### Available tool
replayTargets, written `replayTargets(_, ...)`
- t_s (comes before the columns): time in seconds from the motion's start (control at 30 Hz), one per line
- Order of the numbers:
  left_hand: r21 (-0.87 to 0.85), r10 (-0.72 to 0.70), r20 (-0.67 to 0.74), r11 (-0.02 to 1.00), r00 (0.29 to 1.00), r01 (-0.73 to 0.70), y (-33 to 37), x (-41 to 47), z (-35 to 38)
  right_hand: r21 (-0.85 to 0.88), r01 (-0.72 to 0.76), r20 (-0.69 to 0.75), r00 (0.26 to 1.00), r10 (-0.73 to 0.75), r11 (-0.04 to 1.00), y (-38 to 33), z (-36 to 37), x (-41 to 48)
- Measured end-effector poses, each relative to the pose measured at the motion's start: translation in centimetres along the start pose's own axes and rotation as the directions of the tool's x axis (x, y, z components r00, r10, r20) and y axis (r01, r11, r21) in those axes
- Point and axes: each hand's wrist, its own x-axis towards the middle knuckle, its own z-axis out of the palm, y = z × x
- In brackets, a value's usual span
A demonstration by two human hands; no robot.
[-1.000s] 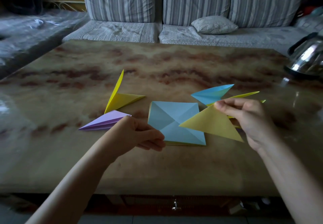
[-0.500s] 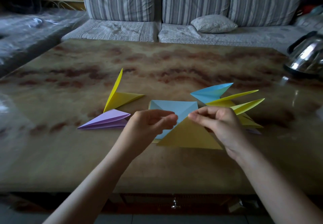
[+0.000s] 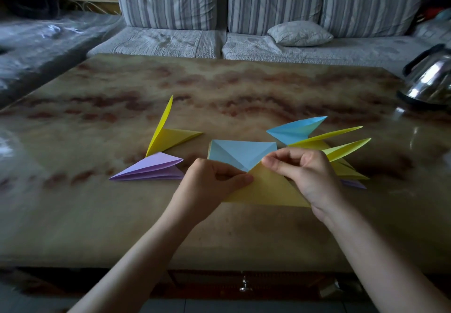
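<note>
A yellow paper triangle (image 3: 266, 189) is held just above the marble table (image 3: 97, 215), between both hands. My left hand (image 3: 210, 181) pinches its left edge with thumb and forefinger. My right hand (image 3: 307, 173) pinches its top point and covers its right side. Behind it lies a creased blue paper square (image 3: 240, 153) on a thin stack of sheets.
Folded paper units lie around: a yellow one (image 3: 168, 134) and a purple one (image 3: 153, 170) at the left, a blue one (image 3: 295, 129) and yellow ones (image 3: 341, 149) at the right. A steel kettle (image 3: 432, 81) stands far right. A striped sofa (image 3: 219, 20) is behind.
My right hand has carried the yellow triangle left and nearer to me. My left hand has come up from the table and taken hold of its left edge.
</note>
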Motion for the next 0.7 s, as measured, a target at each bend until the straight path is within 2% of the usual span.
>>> replayTargets(0.13, 0.024, -0.041, 0.057, 0.999, 0.998, 0.040, 0.0, 0.0, -0.9, -0.063, 0.015, 0.007, 1.000, -0.015, 0.998, 0.2, 0.0, 0.2)
replayTargets(0.27, -0.092, -0.108, 0.188, 0.988, 0.976, 0.127, 0.1, 0.1, -2.0, -0.043, 0.031, -0.053, 0.998, -0.034, 0.999, 0.3, -0.5, 0.8)
replayTargets(0.37, -0.074, -0.111, 0.212, 0.989, 0.971, 0.130, 0.0, 0.0, -2.7, -0.049, 0.038, -0.040, 0.998, -0.040, 0.998, 0.4, -0.4, 0.8)
replayTargets(0.53, 0.019, -0.098, 0.100, 0.995, 0.990, 0.097, -0.8, 0.1, -4.0, -0.041, 0.029, -0.127, 0.991, -0.034, 0.999, 0.2, -1.5, 1.3)
replayTargets(0.7, -0.026, 0.006, -0.058, 1.000, 0.998, -0.008, -0.3, 0.3, -3.2, -0.087, 0.029, -0.001, 1.000, -0.029, 0.996, 0.5, -0.1, 0.4)
